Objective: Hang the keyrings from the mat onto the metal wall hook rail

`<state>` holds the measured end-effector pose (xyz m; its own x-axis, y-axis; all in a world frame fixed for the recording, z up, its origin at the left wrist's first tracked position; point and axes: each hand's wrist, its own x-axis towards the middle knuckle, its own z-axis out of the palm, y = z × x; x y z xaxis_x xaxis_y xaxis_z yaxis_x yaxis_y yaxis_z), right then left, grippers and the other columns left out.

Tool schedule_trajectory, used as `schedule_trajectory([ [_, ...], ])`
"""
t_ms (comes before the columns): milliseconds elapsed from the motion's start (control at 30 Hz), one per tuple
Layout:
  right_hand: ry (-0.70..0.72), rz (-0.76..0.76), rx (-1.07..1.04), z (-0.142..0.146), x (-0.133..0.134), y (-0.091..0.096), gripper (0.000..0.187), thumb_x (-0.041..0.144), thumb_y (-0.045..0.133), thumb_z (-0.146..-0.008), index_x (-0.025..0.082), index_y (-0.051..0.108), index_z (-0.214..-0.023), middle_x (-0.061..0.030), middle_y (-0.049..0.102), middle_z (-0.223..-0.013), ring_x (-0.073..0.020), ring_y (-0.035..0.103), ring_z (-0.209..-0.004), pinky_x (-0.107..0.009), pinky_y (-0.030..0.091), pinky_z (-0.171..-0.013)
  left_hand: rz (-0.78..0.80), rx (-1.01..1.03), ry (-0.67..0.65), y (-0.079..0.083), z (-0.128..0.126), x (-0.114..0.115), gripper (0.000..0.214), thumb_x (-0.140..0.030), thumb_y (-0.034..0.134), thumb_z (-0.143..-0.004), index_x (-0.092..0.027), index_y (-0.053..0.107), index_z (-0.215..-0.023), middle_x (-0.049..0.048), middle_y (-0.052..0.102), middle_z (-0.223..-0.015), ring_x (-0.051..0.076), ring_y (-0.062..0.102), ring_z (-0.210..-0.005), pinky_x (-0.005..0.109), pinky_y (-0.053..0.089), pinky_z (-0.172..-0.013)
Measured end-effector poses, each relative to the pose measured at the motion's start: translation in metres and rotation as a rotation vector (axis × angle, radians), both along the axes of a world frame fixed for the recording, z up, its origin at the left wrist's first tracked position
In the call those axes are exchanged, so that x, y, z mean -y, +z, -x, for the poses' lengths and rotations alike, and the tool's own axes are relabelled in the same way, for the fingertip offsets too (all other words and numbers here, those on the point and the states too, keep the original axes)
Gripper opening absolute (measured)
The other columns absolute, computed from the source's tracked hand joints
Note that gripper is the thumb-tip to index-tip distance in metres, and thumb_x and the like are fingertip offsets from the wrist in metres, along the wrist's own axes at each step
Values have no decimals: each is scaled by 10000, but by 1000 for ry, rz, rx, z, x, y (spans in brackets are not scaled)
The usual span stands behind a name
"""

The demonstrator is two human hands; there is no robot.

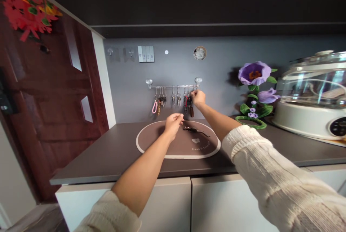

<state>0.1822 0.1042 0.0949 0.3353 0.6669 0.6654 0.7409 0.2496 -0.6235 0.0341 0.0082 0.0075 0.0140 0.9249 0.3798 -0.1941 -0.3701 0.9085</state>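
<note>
A metal hook rail (173,86) is stuck on the grey wall, with several key bunches (162,100) hanging from it. My right hand (198,98) reaches up to the rail's right end, its fingers pinched on a key bunch (189,103) hanging there. My left hand (173,122) hovers above the brown oval mat (151,142), fingers loosely closed in a pinch; what they hold is too small to make out. A dark key with a strap (193,130) lies on the mat just right of my left hand.
A purple fabric flower (254,91) stands on the grey counter (108,156) to the right, beside a white appliance with a clear lid (310,98). A dark wooden door (48,98) is at the left. Light switches (146,53) sit above the rail.
</note>
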Motion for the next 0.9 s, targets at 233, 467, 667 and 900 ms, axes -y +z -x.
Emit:
schedule_trajectory([
  [233, 108, -51, -162, -1, -7, -11, 158, 198, 476, -719, 144, 621, -755, -62, 640, -754, -133, 538, -694, -254, 410, -716, 9, 6, 10, -2, 2, -3, 238, -346, 611, -645, -135, 591, -752, 17, 591, -642, 67, 484, -524, 191, 329, -486],
  [467, 185, -59, -236, -6, -5, -13, 150, 158, 450, -676, 151, 597, -701, -28, 617, -699, -112, 525, -654, -247, 418, -694, -1, 16, 25, -3, 5, -5, 210, -314, 592, -668, -131, 584, -770, 11, 582, -638, 63, 484, -523, 186, 333, -486],
  [667, 348, -75, -353, -6, 16, -9, 115, 196, 473, -695, 146, 571, -728, -20, 603, -709, -96, 528, -616, -251, 433, -657, -9, -22, 51, -3, 7, -5, 199, -320, 592, -669, -143, 591, -760, 8, 587, -641, 67, 486, -531, 191, 342, -498],
  [900, 544, -23, -420, -3, 59, -23, 107, 218, 518, -731, 144, 541, -804, -23, 595, -711, -80, 532, -598, -234, 442, -611, -16, -76, 51, -3, 8, -2, 194, -327, 611, -662, -147, 594, -732, 14, 589, -633, 74, 482, -530, 200, 343, -501],
])
